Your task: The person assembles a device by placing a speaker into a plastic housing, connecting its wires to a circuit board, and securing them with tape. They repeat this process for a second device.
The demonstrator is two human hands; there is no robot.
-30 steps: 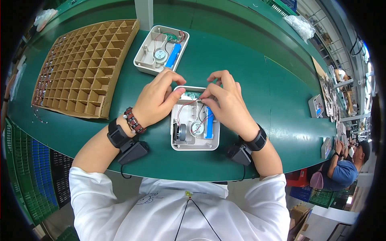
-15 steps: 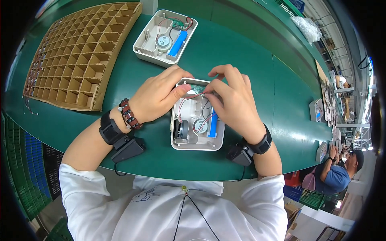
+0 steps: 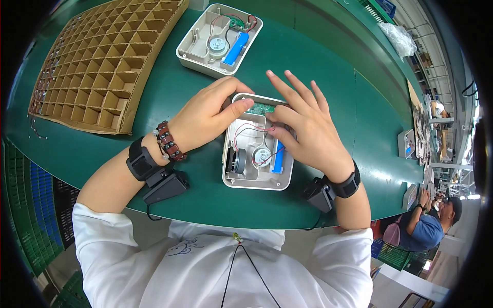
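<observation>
In front of me on the green table lies a light grey plastic housing (image 3: 249, 180). It holds a green circuit board (image 3: 262, 109) at its far end, a black-rimmed round speaker (image 3: 238, 160), a round silver part (image 3: 261, 156), a blue cylindrical battery (image 3: 278, 159) and thin red and black wires (image 3: 247, 124). My left hand (image 3: 205, 110) grips the housing's far left corner, thumb over the rim by the board. My right hand (image 3: 310, 126) reaches over the right wall, thumb and bent index finger at the wires beside the board, other fingers stretched out. Its fingertips partly hide the wire ends.
A second open housing (image 3: 197, 68) with similar parts stands farther away. At the left is a cardboard divider box (image 3: 126, 115) with many cells, wires hanging over its left side. A clear plastic bag (image 3: 398, 40) lies at the far right. A co-worker (image 3: 429, 228) sits at the right.
My right middle, ring and little fingers have stretched out, while the thumb and index finger have moved lower by the board. The housings and box have shifted slightly in view.
</observation>
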